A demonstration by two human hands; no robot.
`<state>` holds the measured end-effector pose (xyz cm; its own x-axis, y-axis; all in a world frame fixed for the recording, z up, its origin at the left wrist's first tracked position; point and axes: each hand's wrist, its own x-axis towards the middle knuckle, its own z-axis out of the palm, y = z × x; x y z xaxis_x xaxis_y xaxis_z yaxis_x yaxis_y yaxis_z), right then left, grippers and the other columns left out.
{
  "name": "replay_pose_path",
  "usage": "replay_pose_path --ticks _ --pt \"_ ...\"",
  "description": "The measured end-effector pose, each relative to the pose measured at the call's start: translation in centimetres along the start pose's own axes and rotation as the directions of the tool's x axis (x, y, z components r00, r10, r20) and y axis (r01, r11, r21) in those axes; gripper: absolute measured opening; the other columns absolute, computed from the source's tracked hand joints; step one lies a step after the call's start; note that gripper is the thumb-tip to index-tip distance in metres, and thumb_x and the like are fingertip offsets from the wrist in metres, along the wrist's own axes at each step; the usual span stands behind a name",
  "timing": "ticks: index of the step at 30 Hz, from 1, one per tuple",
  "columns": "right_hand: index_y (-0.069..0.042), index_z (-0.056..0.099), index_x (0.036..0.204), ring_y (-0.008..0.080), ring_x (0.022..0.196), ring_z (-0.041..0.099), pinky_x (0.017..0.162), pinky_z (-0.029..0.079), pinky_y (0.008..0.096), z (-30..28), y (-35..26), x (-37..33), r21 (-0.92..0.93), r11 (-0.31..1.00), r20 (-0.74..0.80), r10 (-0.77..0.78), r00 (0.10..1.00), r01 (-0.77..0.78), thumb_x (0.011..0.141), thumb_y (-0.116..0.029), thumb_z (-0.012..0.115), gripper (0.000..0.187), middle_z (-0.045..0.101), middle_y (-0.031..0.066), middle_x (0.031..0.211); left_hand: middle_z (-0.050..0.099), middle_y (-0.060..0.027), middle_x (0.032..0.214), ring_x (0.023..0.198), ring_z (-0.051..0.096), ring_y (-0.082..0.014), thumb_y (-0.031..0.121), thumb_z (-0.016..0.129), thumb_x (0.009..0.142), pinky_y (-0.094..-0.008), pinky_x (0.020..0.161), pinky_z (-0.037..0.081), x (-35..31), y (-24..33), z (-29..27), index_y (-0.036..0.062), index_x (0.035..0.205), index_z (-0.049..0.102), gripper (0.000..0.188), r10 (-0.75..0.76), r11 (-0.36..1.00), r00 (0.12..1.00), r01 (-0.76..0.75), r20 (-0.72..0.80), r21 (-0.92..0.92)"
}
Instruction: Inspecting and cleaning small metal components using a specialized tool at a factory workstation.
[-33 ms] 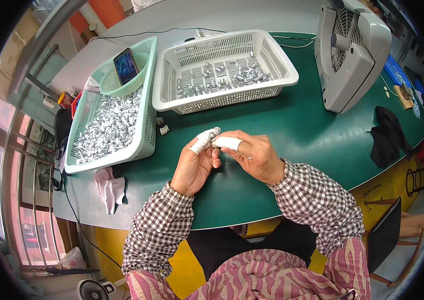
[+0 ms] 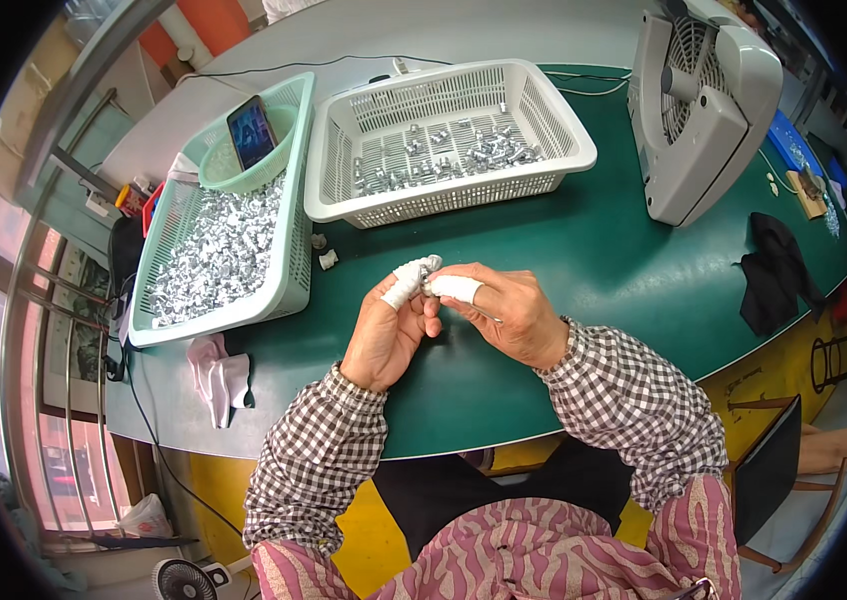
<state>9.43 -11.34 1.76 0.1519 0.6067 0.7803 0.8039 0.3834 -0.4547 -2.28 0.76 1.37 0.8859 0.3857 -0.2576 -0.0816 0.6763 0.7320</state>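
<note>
My left hand [image 2: 389,325] and my right hand [image 2: 512,312] meet above the green tabletop, fingers closed. Between their fingertips is a small silvery metal part [image 2: 426,284], mostly hidden, so its exact shape cannot be made out. White wrapping covers my left thumb and a digit of my right hand. To the left, a pale green basket [image 2: 296,262] is heaped with small silvery parts [image 2: 219,245]. Beyond my hands stands a white slotted basket [image 2: 364,207], with a looser scatter of silvery parts [image 2: 504,150] across its bottom.
A phone [image 2: 251,133] leans in a green bowl [image 2: 289,150] set on the heaped basket. A grey fan [image 2: 704,130] stands at the far right, with black cloth [image 2: 779,275] nearby. Pale cloth [image 2: 219,380] lies at the left edge. A chair [image 2: 769,480] is at the lower right.
</note>
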Motion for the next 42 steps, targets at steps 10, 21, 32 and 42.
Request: replay_pose_path --ticks 10,21,32,42 --pt "0.004 0.057 0.086 0.0108 0.055 0.058 0.048 0.045 0.0221 -0.3 0.7 -0.1 0.246 0.911 -0.041 0.350 0.936 -0.331 0.091 -0.015 0.050 0.020 0.065 0.0084 0.082 0.052 -0.0015 0.079 0.059 0.046 -0.0070 0.016 0.050 0.091 -0.0201 0.044 0.039 -0.2 0.0 0.2 0.0020 0.105 0.054 0.021 -0.021 0.997 0.999 0.018 0.043 0.070" --pt "0.001 0.053 0.082 0.0076 0.045 0.049 0.045 0.042 0.0198 -1.2 2.6 0.0 0.552 0.580 0.074 0.682 0.728 -0.599 0.094 -0.025 0.043 0.030 0.064 0.0099 0.078 0.049 0.0011 0.072 0.049 0.040 -0.0046 0.021 0.050 0.091 -0.0180 0.039 0.032 0.0 1.6 -0.1 0.0036 0.099 0.055 0.020 0.230 0.919 0.971 -0.193 -0.069 0.345" --pt "0.001 0.053 0.082 0.0074 0.043 0.047 0.041 0.038 0.0204 -1.6 5.0 -0.2 0.434 0.669 -0.099 0.701 0.706 -0.604 0.094 -0.026 0.042 0.032 0.063 0.0117 0.073 0.054 -0.0006 0.074 0.049 0.044 -0.0055 0.019 0.055 0.088 -0.0197 0.040 0.036 0.3 2.8 -1.0 0.0026 0.094 0.058 0.018 0.619 0.428 0.785 -0.370 0.031 0.824" --pt "0.002 0.053 0.082 0.0076 0.042 0.047 0.040 0.037 0.0202 -1.7 4.5 -0.3 0.391 0.711 -0.120 0.668 0.734 -0.584 0.094 -0.024 0.041 0.031 0.063 0.0119 0.072 0.057 -0.0128 0.072 0.060 0.057 -0.0299 0.016 0.064 0.076 -0.0372 0.054 0.046 -1.7 2.7 -1.3 0.0036 0.085 0.055 0.018 0.634 -0.288 0.726 -0.097 0.266 0.953"
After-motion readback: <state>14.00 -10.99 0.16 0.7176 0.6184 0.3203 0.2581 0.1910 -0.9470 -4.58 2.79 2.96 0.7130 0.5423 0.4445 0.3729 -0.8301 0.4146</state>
